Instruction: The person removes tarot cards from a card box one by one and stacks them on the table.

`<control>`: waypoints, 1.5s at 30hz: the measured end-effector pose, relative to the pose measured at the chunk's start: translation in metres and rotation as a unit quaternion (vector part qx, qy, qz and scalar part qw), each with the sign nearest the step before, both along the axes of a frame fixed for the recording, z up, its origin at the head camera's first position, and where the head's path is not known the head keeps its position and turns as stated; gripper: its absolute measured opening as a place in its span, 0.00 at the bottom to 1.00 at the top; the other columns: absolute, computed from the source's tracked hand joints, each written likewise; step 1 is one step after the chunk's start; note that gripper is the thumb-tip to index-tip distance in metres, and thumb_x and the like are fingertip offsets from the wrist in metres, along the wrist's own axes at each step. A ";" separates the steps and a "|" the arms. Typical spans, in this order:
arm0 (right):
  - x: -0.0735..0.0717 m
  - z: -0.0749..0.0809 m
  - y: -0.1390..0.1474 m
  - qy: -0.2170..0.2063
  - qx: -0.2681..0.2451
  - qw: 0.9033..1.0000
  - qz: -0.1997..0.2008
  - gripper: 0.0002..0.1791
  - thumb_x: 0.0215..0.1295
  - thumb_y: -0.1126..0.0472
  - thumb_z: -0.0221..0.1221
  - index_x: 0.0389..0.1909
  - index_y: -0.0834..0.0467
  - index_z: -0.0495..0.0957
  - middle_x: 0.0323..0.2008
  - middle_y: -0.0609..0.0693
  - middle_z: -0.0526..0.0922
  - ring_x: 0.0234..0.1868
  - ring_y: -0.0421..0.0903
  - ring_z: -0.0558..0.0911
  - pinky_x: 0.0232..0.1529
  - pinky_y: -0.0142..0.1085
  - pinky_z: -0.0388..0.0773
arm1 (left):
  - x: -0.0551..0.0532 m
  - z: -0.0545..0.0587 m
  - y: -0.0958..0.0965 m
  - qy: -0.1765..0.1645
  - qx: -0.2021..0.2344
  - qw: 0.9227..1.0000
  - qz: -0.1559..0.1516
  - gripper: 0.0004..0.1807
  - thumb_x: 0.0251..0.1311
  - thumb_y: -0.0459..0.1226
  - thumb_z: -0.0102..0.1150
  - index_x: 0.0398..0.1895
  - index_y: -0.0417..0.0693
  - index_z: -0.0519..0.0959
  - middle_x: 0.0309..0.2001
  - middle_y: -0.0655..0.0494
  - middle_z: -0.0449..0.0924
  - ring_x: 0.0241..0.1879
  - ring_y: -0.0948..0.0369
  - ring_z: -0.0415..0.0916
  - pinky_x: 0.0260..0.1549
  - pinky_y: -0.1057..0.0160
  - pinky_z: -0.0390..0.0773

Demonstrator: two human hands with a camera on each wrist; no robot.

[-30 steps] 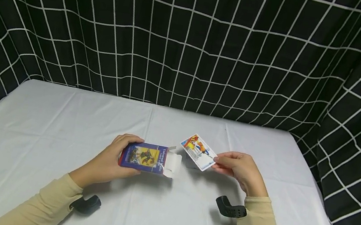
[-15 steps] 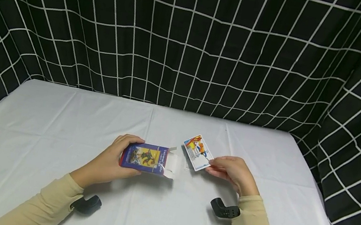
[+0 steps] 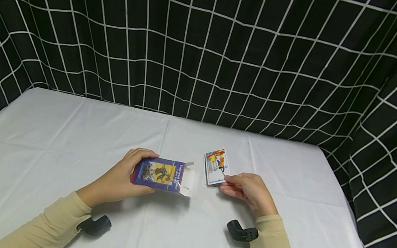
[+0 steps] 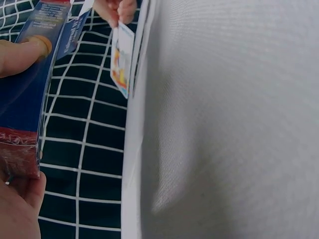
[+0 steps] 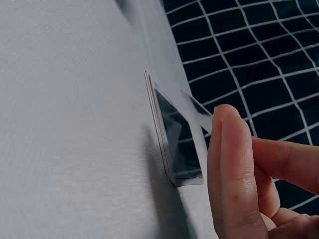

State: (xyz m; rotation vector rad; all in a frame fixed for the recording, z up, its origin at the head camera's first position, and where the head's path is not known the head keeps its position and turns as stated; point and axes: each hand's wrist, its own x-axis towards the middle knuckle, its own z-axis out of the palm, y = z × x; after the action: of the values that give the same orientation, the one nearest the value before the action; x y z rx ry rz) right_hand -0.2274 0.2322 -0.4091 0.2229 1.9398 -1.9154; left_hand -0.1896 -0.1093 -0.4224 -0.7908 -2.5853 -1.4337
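My left hand (image 3: 121,179) grips a blue tarot card box (image 3: 158,173) by its left end, fingers along the far side and thumb along the near side. The box's white end flap (image 3: 188,179) hangs open toward the right. Between thumb and fingers, my right hand (image 3: 252,192) pinches a tarot card (image 3: 217,167) by its near corner, picture side up. Beneath that card, a small stack of cards (image 5: 177,142) lies on the table in the right wrist view, apart from the held card. The box's inside is hidden.
A white cloth (image 3: 63,141) covers the table. Behind it and along both sides hangs a black curtain (image 3: 201,55) with a white grid. A dark wrist camera (image 3: 94,225) sits at the left cuff, another wrist camera (image 3: 242,231) at the right.
My right hand has moved left and slightly nearer, turning the card more upright in view and bringing it over the stack. The left hand and box have stayed nearly still.
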 end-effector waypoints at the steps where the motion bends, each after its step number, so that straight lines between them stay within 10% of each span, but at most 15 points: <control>1: 0.000 0.000 0.000 0.001 0.001 1.000 0.001 0.04 0.68 0.71 0.54 0.38 0.70 0.70 0.23 0.50 0.86 0.26 0.38 0.87 0.34 0.27 0.83 | 0.000 0.000 0.000 0.001 -0.001 1.000 0.000 0.41 0.45 0.37 0.78 0.64 0.45 0.69 0.63 0.51 0.71 0.64 0.53 0.64 0.63 0.48 0.66; 45: 0.003 -0.012 -0.007 -0.038 0.191 0.980 0.038 0.11 0.68 0.63 0.58 0.26 0.65 0.75 0.12 0.46 0.79 0.12 0.34 0.78 0.18 0.27 0.77 | 0.001 -0.001 0.001 0.003 -0.008 1.000 0.001 0.41 0.45 0.36 0.78 0.64 0.46 0.69 0.63 0.51 0.71 0.62 0.54 0.64 0.62 0.50 0.67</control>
State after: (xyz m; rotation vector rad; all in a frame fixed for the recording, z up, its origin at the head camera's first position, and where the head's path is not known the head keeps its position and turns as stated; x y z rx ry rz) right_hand -0.2239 0.2249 -0.4210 0.3183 2.2148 -1.4519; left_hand -0.1884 -0.1080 -0.4233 -0.7924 -2.5947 -1.4101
